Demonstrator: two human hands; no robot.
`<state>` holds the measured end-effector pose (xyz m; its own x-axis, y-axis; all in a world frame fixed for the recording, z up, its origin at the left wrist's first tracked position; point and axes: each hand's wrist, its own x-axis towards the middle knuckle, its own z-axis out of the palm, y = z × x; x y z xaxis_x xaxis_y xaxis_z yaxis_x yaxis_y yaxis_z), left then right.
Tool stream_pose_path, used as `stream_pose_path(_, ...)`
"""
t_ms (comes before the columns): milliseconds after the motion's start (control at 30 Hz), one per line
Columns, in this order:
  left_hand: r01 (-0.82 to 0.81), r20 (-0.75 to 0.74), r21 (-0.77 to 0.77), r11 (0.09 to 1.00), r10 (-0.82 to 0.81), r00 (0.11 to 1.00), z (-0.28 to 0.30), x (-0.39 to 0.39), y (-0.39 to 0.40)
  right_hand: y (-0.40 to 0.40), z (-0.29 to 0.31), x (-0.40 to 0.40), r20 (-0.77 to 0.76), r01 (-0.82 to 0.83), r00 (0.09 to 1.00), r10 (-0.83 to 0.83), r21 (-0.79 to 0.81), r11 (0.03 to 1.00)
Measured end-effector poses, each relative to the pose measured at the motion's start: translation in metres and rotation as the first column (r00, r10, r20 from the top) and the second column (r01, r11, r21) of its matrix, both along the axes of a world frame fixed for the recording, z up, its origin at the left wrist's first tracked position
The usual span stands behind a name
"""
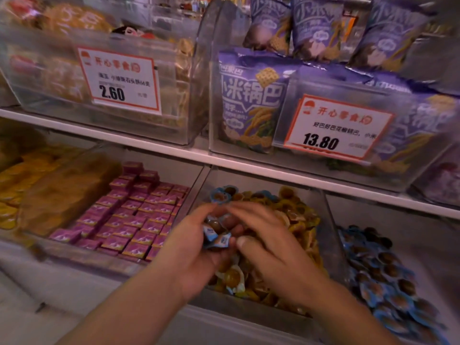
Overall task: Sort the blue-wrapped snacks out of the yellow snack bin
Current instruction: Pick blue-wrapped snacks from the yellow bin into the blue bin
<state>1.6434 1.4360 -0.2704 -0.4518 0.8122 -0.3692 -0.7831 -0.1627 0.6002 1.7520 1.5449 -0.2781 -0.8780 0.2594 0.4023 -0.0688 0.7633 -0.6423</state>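
The yellow snack bin (331, 235) is a clear bin on the lower shelf, heaped with yellow-wrapped snacks (302, 220). Both hands are over it. My left hand (191, 247) is cupped and holds several blue-wrapped snacks (217, 239) in its palm. My right hand (271, 242) lies over the pile with its fingers stretched toward the left hand, its thumb beside the blue wrappers. A few more blue-wrapped snacks (221, 194) lie at the back of the yellow pile. The bin to the right holds a heap of blue-wrapped snacks (380, 270).
A bin of small pink boxes (139, 215) sits to the left, with yellow packs (15, 185) further left. The upper shelf carries purple snack bags (251, 100) and two price cards, 2.60 (119, 80) and 13.80 (336, 128). A white shelf edge (149, 143) runs between.
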Motion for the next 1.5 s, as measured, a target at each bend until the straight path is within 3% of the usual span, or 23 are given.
stream_pose_path(100, 0.016, -0.050, -0.014, 1.000, -0.016, 0.999, -0.001, 0.000, -0.006, 0.019, -0.002, -0.002, -0.056, 0.236, 0.968, -0.245, -0.139, 0.962)
stream_pose_path(167, -0.002, -0.118, -0.016, 1.000, 0.000, 0.993, -0.004, 0.000, -0.011, 0.030, -0.007, -0.008, 0.050, 0.328, 0.943, -0.328, -0.002, 0.945)
stream_pose_path(300, -0.013, -0.239, -0.066, 0.998, -0.003, 0.971, -0.009, -0.001, -0.017, 0.034, -0.023, -0.026, 0.231, 0.164, 0.933, -0.277, 0.414, 0.895)
stream_pose_path(400, 0.004, -0.257, -0.062, 0.998, -0.020, 0.966, -0.011, -0.002, -0.020, 0.027, -0.028, -0.041, 0.381, 0.022, 0.895, -0.232, 0.482, 0.876)
stream_pose_path(633, 0.019, -0.214, -0.064, 0.998, -0.032, 0.976, -0.009, -0.005, -0.022, 0.023, -0.023, -0.043, 0.097, 0.228, 0.941, -0.325, 0.532, 0.816)
stream_pose_path(700, 0.011, -0.206, -0.060, 0.998, -0.023, 0.978, -0.009, -0.005, -0.020, 0.021, -0.019, -0.038, -0.045, 0.340, 0.936, -0.349, 0.367, 0.866)
stream_pose_path(767, -0.043, -0.220, -0.070, 0.997, 0.027, 0.975, -0.009, -0.004, -0.016, 0.016, -0.008, -0.033, -0.133, 0.437, 0.888, -0.439, -0.048, 0.898)
stream_pose_path(833, -0.166, -0.260, -0.097, 0.981, 0.136, 0.956, -0.010, 0.001, -0.010, 0.008, 0.003, -0.026, -0.117, 0.438, 0.835, -0.538, -0.451, 0.778)
stream_pose_path(933, -0.369, -0.342, -0.074, 0.926, 0.324, 0.882, -0.008, 0.009, 0.002, -0.012, 0.010, -0.013, 0.071, 0.375, 0.828, -0.556, -0.807, 0.456)
stream_pose_path(1033, -0.439, -0.556, 0.017, 0.898, 0.374, 0.742, -0.009, 0.025, 0.013, -0.040, 0.013, -0.007, 0.171, 0.202, 0.926, -0.338, -0.978, 0.058)
stream_pose_path(1100, -0.399, -0.821, 0.058, 0.915, 0.271, 0.503, -0.016, 0.040, 0.018, -0.048, 0.017, -0.003, 0.135, 0.098, 0.966, -0.220, -0.980, -0.174)
stream_pose_path(1133, -0.355, -0.927, 0.041, 0.934, 0.168, 0.334, -0.020, 0.047, 0.020, -0.047, 0.018, 0.000, 0.133, 0.096, 0.967, -0.216, -0.980, -0.176)
stream_pose_path(1200, -0.302, -0.998, -0.044, 0.952, -0.031, 0.048, -0.026, 0.056, 0.023, -0.040, 0.020, 0.007, 0.147, 0.140, 0.957, -0.250, -0.989, -0.046)
stream_pose_path(1333, -0.277, -0.902, -0.035, 0.960, -0.149, -0.405, -0.017, 0.057, 0.027, -0.019, 0.023, 0.028, 0.102, 0.148, 0.923, -0.371, -0.984, 0.097)
stream_pose_path(1400, -0.150, -0.875, -0.072, 0.986, -0.135, -0.464, -0.015, 0.058, 0.027, -0.009, 0.024, 0.042, 0.066, 0.154, 0.895, -0.440, -0.974, 0.166)
stream_pose_path(1500, -0.005, -0.918, -0.152, 0.988, -0.143, -0.371, -0.019, 0.063, 0.028, 0.014, 0.026, 0.062, 0.006, 0.242, 0.826, -0.563, -0.907, 0.345)
